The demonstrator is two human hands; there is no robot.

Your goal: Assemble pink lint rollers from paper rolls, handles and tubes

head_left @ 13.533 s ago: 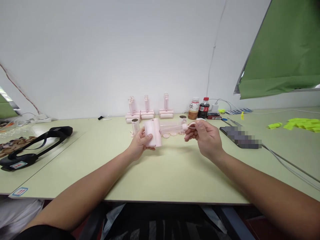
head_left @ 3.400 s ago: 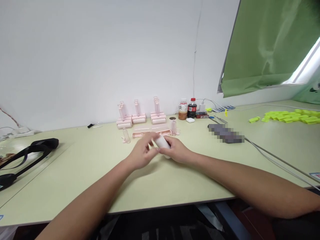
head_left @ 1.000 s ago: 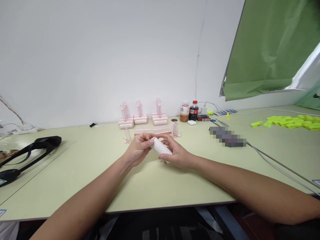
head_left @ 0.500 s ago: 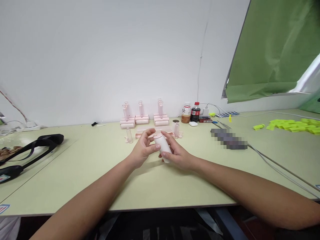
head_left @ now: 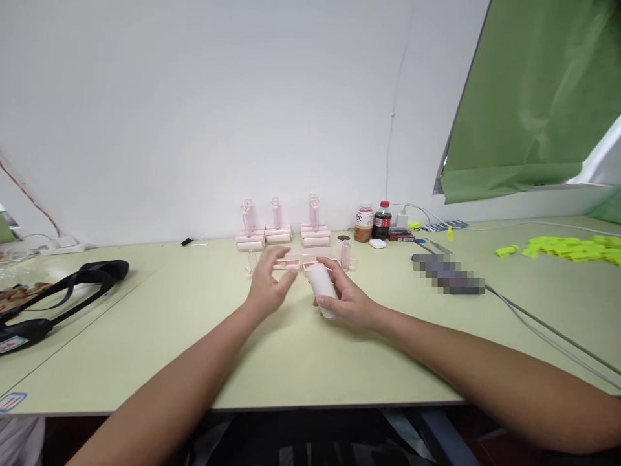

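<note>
My right hand (head_left: 348, 298) is closed around a white roll (head_left: 322, 286), which it holds tilted just above the pale green table (head_left: 301, 349). My left hand (head_left: 269, 283) hovers to the left of the roll with its fingers spread and nothing in them. Just beyond my fingers lie pink plastic frame parts (head_left: 301, 261) and small clear pink tubes (head_left: 345, 255). Several assembled pink rollers (head_left: 278, 230) stand upright in a row by the wall.
A black headset with straps (head_left: 58, 298) lies at the left. Two bottles (head_left: 372, 222), a charger and cables sit at the back right. A blurred dark flat device (head_left: 449, 274) lies right of centre. Yellow-green pieces (head_left: 567, 246) are heaped at the far right.
My left hand has let go of the white roll and moved left, with its fingers spreading. My right hand keeps hold of the roll, in much the same spot.
</note>
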